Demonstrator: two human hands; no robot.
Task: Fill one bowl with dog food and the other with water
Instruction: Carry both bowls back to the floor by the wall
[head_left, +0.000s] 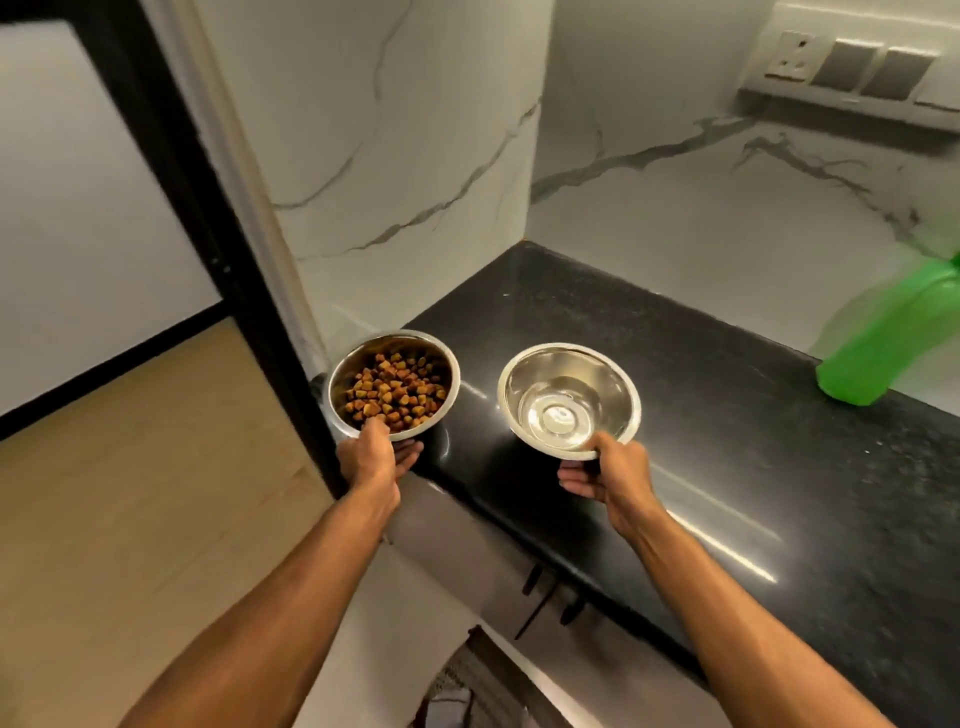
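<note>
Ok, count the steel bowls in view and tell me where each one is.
2. The steel bowl of dog food is in the left hand at the countertop's left end; the other steel bowl, right hand, over the black countertop.

We hold two steel bowls over the black bench (753, 467). Our left hand (371, 460) pinches the near rim of the left bowl (441, 364), thumb inside, fingers underneath; it carries brown kibble (395, 387) and sits at the bench's left end. Our right hand (605, 470) has the same grip on the right bowl (519, 374), which looks shiny inside; we cannot tell whether it holds water. A blurred green bottle (883, 343) stands at the right, by the marble wall (675, 208).
</note>
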